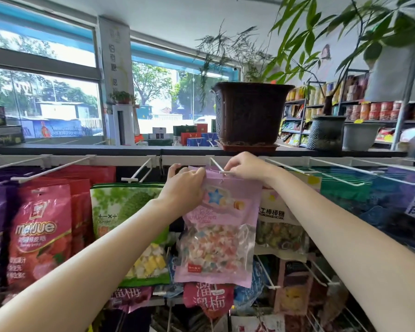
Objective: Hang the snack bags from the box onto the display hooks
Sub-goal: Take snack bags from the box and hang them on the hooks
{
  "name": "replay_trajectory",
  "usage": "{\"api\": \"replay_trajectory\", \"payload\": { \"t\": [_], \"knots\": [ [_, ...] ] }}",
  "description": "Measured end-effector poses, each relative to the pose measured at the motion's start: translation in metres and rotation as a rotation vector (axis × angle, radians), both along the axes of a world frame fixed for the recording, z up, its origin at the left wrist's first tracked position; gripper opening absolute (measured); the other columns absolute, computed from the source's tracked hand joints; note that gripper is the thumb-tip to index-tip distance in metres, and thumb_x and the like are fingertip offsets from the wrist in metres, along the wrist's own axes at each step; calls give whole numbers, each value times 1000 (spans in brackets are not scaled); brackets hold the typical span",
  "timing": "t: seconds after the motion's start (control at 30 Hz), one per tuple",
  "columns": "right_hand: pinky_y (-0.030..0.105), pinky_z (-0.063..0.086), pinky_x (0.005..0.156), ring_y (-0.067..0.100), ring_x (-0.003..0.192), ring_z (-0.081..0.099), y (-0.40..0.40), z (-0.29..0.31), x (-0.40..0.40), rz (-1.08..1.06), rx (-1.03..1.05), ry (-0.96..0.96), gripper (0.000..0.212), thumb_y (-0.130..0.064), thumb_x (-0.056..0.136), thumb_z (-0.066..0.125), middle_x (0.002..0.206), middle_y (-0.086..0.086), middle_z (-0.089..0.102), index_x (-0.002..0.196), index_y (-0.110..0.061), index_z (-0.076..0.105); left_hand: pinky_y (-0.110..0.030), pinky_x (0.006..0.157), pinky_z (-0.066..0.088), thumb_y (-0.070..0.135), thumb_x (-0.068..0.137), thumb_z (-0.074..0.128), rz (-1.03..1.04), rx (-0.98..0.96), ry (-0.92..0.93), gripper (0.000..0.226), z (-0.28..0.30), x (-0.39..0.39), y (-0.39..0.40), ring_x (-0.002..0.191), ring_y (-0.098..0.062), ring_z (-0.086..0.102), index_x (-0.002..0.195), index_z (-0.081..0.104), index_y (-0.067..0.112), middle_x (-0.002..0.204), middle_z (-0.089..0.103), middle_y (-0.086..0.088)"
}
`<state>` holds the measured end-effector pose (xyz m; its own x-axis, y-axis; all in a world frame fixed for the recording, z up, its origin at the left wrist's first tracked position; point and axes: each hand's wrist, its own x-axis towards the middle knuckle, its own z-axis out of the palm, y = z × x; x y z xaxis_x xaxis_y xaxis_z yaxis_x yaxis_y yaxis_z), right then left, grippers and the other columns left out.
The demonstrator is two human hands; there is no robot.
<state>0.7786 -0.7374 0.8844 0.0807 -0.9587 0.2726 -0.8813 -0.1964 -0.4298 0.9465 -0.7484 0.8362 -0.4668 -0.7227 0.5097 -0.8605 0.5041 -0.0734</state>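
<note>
Both hands are at the top edge of one pink bag point(219, 226) of mixed sweets. The left hand point(186, 185) has its grip closed on the upper left corner, thumb in front and fingers curled behind, and the right hand point(246, 165) pinches the top right edge right where the white hook point(222, 170) ends. The bag hangs upright in front of the rack, its small punched hole just below the hook's tip (whether the tip has gone through yet is hard to tell from here).

To do this step well, I would keep the header strip taut between the two hands so the hole stays open and flat, line it up with the tip, then slide the bag straight back along the hook rather than tugging down, which could tear the thin strip.

Room is tight. The green bag point(127, 212) hangs just beside on the left, and a pale lollipop bag point(279, 219) sits just behind on the right, so the pink bag should go in square, not twisted. Above, the rail point(106, 160) and the dark shelf point(82, 148) with the brown flowerpot point(250, 111) leave little height for lifting. Neighbouring hooks stick out on both sides near the wrists. The box is not in view.
</note>
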Motion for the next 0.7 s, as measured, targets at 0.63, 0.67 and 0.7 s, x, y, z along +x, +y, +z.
{"api": "replay_trajectory", "payload": {
  "t": [0.63, 0.67, 0.7],
  "knots": [
    [28, 44, 77, 15, 91, 55, -21, -2, -6, 85, 130, 71, 28, -25, 93, 57, 100, 4, 65, 112, -8, 69, -46, 115, 5, 37, 87, 43, 5, 54, -37, 51, -2, -14, -13, 125, -22, 43, 130, 35, 12, 129, 47, -5],
    [28, 44, 78, 15, 91, 55, -21, -2, -6, 84, 129, 59, 28, -26, 93, 57, 100, 4, 65, 111, -8, 69, -45, 114, 7, 39, 87, 44, 14, 46, -40, 54, -2, -15, -13, 125, -22, 42, 133, 33, 13, 130, 45, -5],
    [25, 43, 75, 14, 88, 55, -20, -2, -5, 85, 126, 52, 27, -24, 93, 57, 95, 2, 65, 110, -8, 70, -44, 113, 10, 42, 87, 44, 23, 37, -45, 55, -2, -15, -13, 125, -23, 41, 133, 34, 14, 130, 44, -5]
  ]
}}
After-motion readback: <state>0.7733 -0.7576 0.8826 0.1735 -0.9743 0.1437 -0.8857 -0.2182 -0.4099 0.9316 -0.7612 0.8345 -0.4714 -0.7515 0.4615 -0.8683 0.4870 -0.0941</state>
